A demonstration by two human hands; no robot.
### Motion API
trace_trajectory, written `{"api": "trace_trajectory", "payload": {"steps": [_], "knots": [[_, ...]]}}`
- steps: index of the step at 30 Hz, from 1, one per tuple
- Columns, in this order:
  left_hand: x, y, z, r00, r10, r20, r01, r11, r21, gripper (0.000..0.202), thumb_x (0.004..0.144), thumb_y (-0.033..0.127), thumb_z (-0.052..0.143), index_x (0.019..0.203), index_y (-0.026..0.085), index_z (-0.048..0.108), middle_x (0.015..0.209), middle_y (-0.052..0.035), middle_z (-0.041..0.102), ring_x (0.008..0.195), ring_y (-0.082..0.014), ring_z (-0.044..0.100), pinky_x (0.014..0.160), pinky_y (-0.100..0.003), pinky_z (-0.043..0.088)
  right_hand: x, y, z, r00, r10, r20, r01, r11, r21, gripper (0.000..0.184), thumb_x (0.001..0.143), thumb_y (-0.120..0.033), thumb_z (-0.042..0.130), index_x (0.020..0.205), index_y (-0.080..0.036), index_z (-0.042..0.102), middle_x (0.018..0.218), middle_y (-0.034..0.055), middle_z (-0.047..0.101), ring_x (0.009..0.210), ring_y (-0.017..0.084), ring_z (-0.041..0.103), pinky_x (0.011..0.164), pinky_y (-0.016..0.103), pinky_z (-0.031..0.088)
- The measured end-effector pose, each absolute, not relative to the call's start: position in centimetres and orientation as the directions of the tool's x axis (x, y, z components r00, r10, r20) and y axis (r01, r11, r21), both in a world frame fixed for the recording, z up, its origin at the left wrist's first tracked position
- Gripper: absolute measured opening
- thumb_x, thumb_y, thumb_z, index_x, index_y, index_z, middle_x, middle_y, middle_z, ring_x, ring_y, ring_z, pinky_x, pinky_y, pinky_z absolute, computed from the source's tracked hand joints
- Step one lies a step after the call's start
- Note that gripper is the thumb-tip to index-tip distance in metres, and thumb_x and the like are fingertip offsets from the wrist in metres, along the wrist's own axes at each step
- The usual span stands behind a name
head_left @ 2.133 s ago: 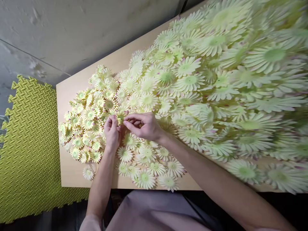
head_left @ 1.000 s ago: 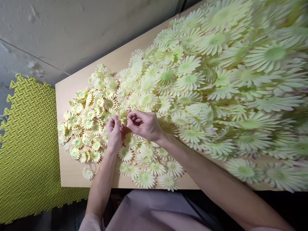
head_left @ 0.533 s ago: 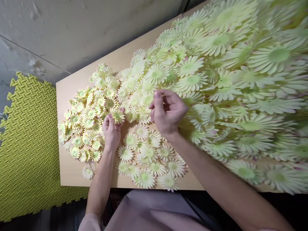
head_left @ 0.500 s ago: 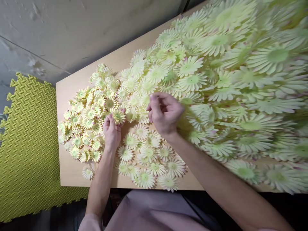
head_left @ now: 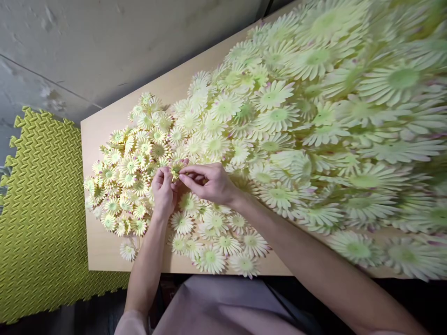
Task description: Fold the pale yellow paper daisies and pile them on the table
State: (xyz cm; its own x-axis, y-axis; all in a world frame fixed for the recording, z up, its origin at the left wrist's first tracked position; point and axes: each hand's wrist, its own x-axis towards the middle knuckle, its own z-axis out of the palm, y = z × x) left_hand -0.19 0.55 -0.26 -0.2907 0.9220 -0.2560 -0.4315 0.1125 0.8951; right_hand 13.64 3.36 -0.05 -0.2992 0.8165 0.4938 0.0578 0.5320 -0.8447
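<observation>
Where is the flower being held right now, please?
In the head view, the flower is left of centre, pinched in the left hand, with the right hand at its right edge.

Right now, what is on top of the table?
Flowers lie heaped on the table. Over it, the left hand holds one flower, the right hand at its edge. Anything under the heaped flowers is covered and cannot be seen.
</observation>
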Motion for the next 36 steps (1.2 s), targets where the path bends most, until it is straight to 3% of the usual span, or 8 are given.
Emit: {"api": "trace_trajectory", "payload": {"steps": [12, 19, 24, 27, 29, 31, 34, 36], "knots": [[0.1, 0.5, -0.2, -0.281, 0.933, -0.225, -0.432, 0.087, 0.898, 0.045, 0.068, 0.049, 0.081, 0.07, 0.017, 0.049, 0.063, 0.0085, 0.043, 0.042, 0.0007, 0.033, 0.039, -0.011, 0.034, 13.6, 3.4, 0.0, -0.313, 0.817, 0.485, 0.085, 0.532, -0.842, 0.011, 0.087, -0.018, 0.06, 0.084, -0.014, 0.069, 0.062, 0.0012, 0.066, 0.046, 0.008, 0.055, 0.042, 0.02, 0.047], [0.4, 0.4, -0.1, -0.3, 0.929, -0.216, -0.418, 0.075, 0.905, 0.045, 0.071, 0.05, 0.079, 0.069, 0.017, 0.048, 0.06, 0.0089, 0.041, 0.042, -0.0001, 0.031, 0.04, -0.012, 0.033, 13.4, 3.5, -0.1, -0.211, 0.785, 0.582, 0.146, 0.614, -0.775, 0.007, 0.086, -0.014, 0.06, 0.082, -0.016, 0.065, 0.064, -0.0011, 0.066, 0.049, 0.008, 0.057, 0.045, 0.019, 0.05], [0.1, 0.5, -0.3, -0.328, 0.917, -0.225, -0.432, 0.065, 0.899, 0.041, 0.071, 0.054, 0.077, 0.075, 0.019, 0.057, 0.062, 0.0067, 0.053, 0.049, -0.0034, 0.048, 0.05, -0.015, 0.044, 13.7, 3.8, -0.3, -0.082, 0.775, 0.627, 0.204, 0.629, -0.75, 0.006, 0.085, -0.017, 0.062, 0.08, -0.019, 0.064, 0.059, -0.0024, 0.063, 0.045, 0.008, 0.056, 0.04, 0.019, 0.048], [-0.3, 0.7, -0.2, -0.335, 0.921, -0.2, -0.429, 0.04, 0.902, 0.04, 0.073, 0.057, 0.074, 0.08, 0.02, 0.061, 0.078, 0.0007, 0.067, 0.072, -0.0099, 0.065, 0.067, -0.021, 0.053, 14.4, 4.5, -0.1, 0.165, 0.833, 0.528, 0.16, 0.505, -0.848, 0.013, 0.089, -0.029, 0.06, 0.079, -0.021, 0.063, 0.056, -0.0022, 0.06, 0.04, 0.008, 0.052, 0.033, 0.019, 0.04], [-0.5, 0.8, -0.1, -0.331, 0.924, -0.191, -0.432, 0.032, 0.901, 0.039, 0.074, 0.057, 0.074, 0.082, 0.021, 0.062, 0.087, -0.0016, 0.07, 0.083, -0.0127, 0.068, 0.073, -0.024, 0.054, 14.7, 4.9, 0.1, 0.344, 0.855, 0.387, 0.037, 0.399, -0.916, 0.018, 0.094, -0.035, 0.056, 0.086, -0.021, 0.063, 0.06, -0.0018, 0.061, 0.036, 0.006, 0.048, 0.029, 0.02, 0.035], [-0.5, 0.8, 0.0, -0.325, 0.924, -0.203, -0.444, 0.041, 0.895, 0.039, 0.072, 0.056, 0.076, 0.081, 0.021, 0.061, 0.088, -0.0007, 0.07, 0.083, -0.0125, 0.068, 0.072, -0.024, 0.054, 14.8, 5.1, 0.4, 0.407, 0.867, 0.286, -0.088, 0.349, -0.933, 0.019, 0.096, -0.036, 0.053, 0.095, -0.021, 0.063, 0.067, -0.0015, 0.063, 0.033, 0.005, 0.046, 0.027, 0.021, 0.032], [-0.4, 0.7, -0.1, -0.322, 0.919, -0.228, -0.446, 0.065, 0.892, 0.04, 0.069, 0.055, 0.078, 0.078, 0.02, 0.059, 0.082, 0.0016, 0.067, 0.076, -0.0102, 0.066, 0.069, -0.021, 0.054, 14.6, 4.7, 0.6, 0.29, 0.908, 0.304, -0.149, 0.356, -0.922, 0.013, 0.091, -0.033, 0.063, 0.095, -0.02, 0.063, 0.075, -0.0006, 0.066, 0.035, 0.004, 0.05, 0.026, 0.019, 0.034], [-0.3, 0.6, -0.2, -0.326, 0.916, -0.234, -0.44, 0.072, 0.895, 0.04, 0.07, 0.053, 0.079, 0.076, 0.019, 0.058, 0.076, 0.0034, 0.062, 0.069, -0.0077, 0.062, 0.064, -0.018, 0.052, 14.2, 4.3, 0.6, 0.117, 0.934, 0.336, -0.144, 0.351, -0.925, 0.013, 0.084, -0.028, 0.07, 0.092, -0.019, 0.063, 0.082, 0.0015, 0.069, 0.042, 0.007, 0.058, 0.03, 0.019, 0.043]]}}
